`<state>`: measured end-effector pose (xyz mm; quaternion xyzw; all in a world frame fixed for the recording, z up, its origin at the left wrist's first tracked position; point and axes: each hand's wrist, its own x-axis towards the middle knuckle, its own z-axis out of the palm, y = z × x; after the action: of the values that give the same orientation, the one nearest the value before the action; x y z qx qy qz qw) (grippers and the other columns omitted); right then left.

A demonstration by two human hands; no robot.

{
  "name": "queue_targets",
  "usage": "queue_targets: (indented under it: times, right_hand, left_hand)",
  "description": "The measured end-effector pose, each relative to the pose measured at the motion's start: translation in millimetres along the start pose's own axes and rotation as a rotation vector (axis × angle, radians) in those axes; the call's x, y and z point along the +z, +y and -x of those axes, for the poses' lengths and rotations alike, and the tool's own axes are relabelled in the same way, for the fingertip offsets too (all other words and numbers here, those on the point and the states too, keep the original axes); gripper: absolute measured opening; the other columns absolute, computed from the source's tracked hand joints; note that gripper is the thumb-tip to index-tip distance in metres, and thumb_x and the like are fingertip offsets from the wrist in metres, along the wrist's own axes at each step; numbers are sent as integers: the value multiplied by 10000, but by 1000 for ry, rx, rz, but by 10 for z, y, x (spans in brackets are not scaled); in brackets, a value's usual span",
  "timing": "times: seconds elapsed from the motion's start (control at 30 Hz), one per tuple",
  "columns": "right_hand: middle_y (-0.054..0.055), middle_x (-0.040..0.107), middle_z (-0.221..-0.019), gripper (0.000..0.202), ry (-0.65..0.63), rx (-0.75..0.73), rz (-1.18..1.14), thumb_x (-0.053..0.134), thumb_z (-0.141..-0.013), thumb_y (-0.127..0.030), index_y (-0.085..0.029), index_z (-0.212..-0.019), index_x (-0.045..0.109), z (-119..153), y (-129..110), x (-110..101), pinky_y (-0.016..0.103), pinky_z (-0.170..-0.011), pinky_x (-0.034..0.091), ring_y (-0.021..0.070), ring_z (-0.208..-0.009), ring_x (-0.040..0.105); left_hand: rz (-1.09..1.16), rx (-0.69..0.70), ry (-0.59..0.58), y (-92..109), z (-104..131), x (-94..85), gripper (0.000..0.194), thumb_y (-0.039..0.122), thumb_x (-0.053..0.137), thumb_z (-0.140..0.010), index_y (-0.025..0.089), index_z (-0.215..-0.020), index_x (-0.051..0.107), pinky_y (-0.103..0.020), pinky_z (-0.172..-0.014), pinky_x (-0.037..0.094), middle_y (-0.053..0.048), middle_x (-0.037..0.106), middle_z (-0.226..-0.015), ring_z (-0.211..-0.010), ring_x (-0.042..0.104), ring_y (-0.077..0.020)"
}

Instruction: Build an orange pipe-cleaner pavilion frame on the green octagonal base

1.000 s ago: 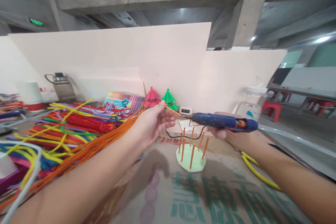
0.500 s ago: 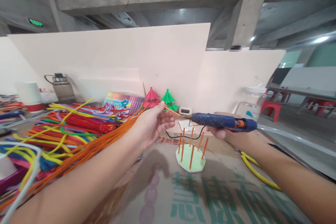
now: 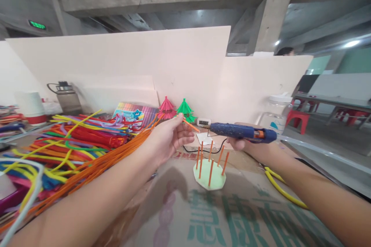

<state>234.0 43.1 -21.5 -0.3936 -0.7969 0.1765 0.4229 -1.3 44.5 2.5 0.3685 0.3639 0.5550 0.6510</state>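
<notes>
My left hand (image 3: 176,136) pinches a short orange stick (image 3: 191,125) between thumb and fingertips, its free end pointing right. My right hand (image 3: 239,142) grips a dark blue hot glue gun (image 3: 239,130), level, with its nozzle pointing left close to the stick's free end. Below them, a pale green many-sided base (image 3: 214,182) lies on the cardboard (image 3: 174,216). Several short orange sticks (image 3: 211,173) stand upright around its edge. A black cord (image 3: 194,151) runs behind the base.
At left lies a heap of colourful pipe cleaners (image 3: 95,135). Behind stand a pink paper-like tree (image 3: 166,108), a green one (image 3: 184,109), a small digital clock (image 3: 203,122) and a marker set (image 3: 130,115). A clear bottle (image 3: 274,114) stands right; a grey bottle (image 3: 68,98) left.
The stick in my left hand now tilts down more, and a small gap shows between its end and the nozzle. The glue gun has shifted slightly left.
</notes>
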Motion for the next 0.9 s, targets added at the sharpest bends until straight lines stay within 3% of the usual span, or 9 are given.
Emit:
queue_targets:
  times: [0.13,0.2,0.4,0.63,0.9]
  right_hand:
    - [27,592,-615,604,-60,-84,-112,587,-780,-777,-193,-629,599,-5,111,-34,276,-562,430,161,-593,538]
    - [45,630,-667,670,-79,-83,-93,510,-795,-835,-194,-647,632,10,164,-63,284,-590,432,176,-645,567]
    - [96,741,-944,532,-134,-106,-233,603,-851,-696,-194,-972,734,72,191,-85,320,-734,501,233,-870,672]
    - [50,640,-684,677,-146,-112,-147,519,-787,-844,-186,-682,637,58,62,-59,289,-601,448,171,-651,577]
    - [46,598,-657,699,-139,-38,-153,539,-717,-889,-194,-661,595,47,-24,-55,290,-559,435,175,-619,555]
  left_hand:
    - [3,12,21,20,-14,-2,429,188,414,-1039,100,-669,612,-187,-458,555,-51,651,-576,-460,632,-109]
    - [4,18,37,25,-24,-5,430,186,415,-1039,99,-666,610,-186,-464,556,-52,650,-575,-458,626,-105]
    - [13,34,40,8,-39,-23,412,186,430,-1035,96,-679,619,-193,-489,564,-64,659,-591,-477,632,-111]
    - [11,44,31,-1,-31,-20,423,199,425,-1039,99,-674,614,-191,-491,556,-65,654,-594,-484,628,-110]
    - [8,37,37,13,-19,-11,435,194,420,-1040,96,-664,616,-186,-483,554,-60,654,-580,-473,630,-106]
